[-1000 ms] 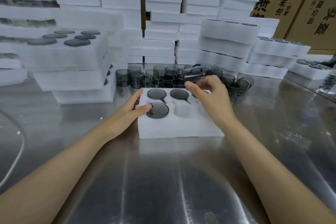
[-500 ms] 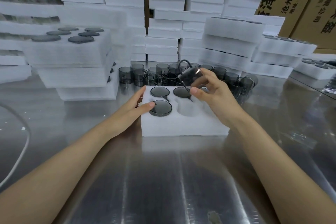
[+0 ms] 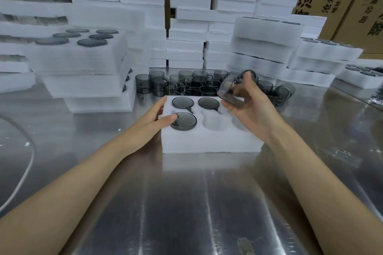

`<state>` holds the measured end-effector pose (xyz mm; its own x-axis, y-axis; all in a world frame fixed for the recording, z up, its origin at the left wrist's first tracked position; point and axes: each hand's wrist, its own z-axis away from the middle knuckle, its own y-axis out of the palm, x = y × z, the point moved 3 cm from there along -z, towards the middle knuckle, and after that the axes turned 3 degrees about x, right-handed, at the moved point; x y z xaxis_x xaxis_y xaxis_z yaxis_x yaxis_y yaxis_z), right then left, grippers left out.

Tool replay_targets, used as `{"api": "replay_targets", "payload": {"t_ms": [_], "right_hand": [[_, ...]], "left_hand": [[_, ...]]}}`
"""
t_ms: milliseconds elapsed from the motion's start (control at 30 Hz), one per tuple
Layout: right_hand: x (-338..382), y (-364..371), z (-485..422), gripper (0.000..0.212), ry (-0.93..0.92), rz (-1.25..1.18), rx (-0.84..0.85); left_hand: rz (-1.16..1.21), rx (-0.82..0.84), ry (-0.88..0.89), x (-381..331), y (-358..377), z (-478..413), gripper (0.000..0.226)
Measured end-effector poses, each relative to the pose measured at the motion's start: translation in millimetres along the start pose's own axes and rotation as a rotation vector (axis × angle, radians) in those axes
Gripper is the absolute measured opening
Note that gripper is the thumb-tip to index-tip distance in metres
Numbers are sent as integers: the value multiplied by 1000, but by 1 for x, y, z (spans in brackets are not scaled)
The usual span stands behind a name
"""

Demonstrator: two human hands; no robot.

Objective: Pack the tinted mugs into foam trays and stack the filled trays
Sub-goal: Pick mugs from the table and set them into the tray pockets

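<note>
My right hand (image 3: 251, 109) has its fingers and thumb curled round a tinted mug (image 3: 231, 92), holding it tilted just above the back right corner of the foam tray (image 3: 207, 141). My left hand (image 3: 152, 119) lies flat against the tray's left side, fingers straight, thumb resting on top beside the front-left seated mug (image 3: 184, 120). Three pockets are filled, the front middle pocket (image 3: 215, 121) is bare, and my right hand hides part of the right-hand ones.

I judge the mug to be thin smoked glass: light, rigid, slick and easy to chip at rim or handle. I would grip it by the body, not the handle loop, and lower it squarely. The foam looks soft and very light, so it needs steadying on the smooth metal desk (image 3: 186, 203). More loose mugs (image 3: 186, 85) wait just behind the tray.
</note>
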<state>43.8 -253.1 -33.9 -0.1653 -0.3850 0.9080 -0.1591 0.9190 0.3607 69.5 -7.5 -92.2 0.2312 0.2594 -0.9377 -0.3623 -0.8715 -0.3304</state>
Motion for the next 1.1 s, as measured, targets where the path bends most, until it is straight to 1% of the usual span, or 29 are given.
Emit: {"api": "replay_targets", "payload": {"t_ms": [67, 133, 200, 233, 333, 433, 500, 600, 667, 700, 767, 800, 900, 967, 1000, 1100], "right_hand": [[-1, -1, -1, 25, -33, 78, 16], [-3, -4, -2, 33, -45, 185, 27], [-5, -4, -1, 48, -45, 261, 36], [-5, -4, -1, 48, -66, 296, 40], [-3, 1, 0, 26, -174, 422, 48], [-4, 3, 1, 17, -221, 480, 73], [-4, 5, 1, 15, -204, 501, 63], [-3, 7, 4, 10, -117, 523, 6], [-3, 6, 4, 18, -58, 505, -29], [-2, 6, 5, 21, -34, 484, -21], [-2, 5, 6, 26, 26, 463, 46], [-1, 4, 6, 26, 55, 469, 79], [4, 6, 10, 19, 78, 489, 102], [10, 9, 13, 3, 14, 558, 67], [13, 10, 13, 9, -50, 656, 31], [19, 11, 16, 40, -263, 1015, -114]], "left_hand": [[-3, -4, -5, 0, 0, 0, 87], [3, -4, -7, 1, -1, -1, 87], [3, -1, -11, 2, -1, -1, 87], [3, 2, -13, 2, -1, -1, 88], [7, 6, -14, 2, -1, -1, 93], [13, 2, -7, 1, -1, -1, 89], [9, 3, -9, 1, -1, -1, 89], [-8, 1, -16, 2, -1, 0, 90], [-14, 0, -18, 1, -1, 0, 95], [-17, -1, -19, 1, -1, 0, 98], [-15, -2, -19, 1, -1, 0, 99], [-11, -1, -17, 1, -1, -1, 97], [-10, 2, -12, 2, -1, -1, 88], [-17, 1, -10, 2, -1, -1, 87], [-19, 0, -8, 2, 0, -1, 88], [-19, 2, -4, 0, 0, 0, 90]]}}
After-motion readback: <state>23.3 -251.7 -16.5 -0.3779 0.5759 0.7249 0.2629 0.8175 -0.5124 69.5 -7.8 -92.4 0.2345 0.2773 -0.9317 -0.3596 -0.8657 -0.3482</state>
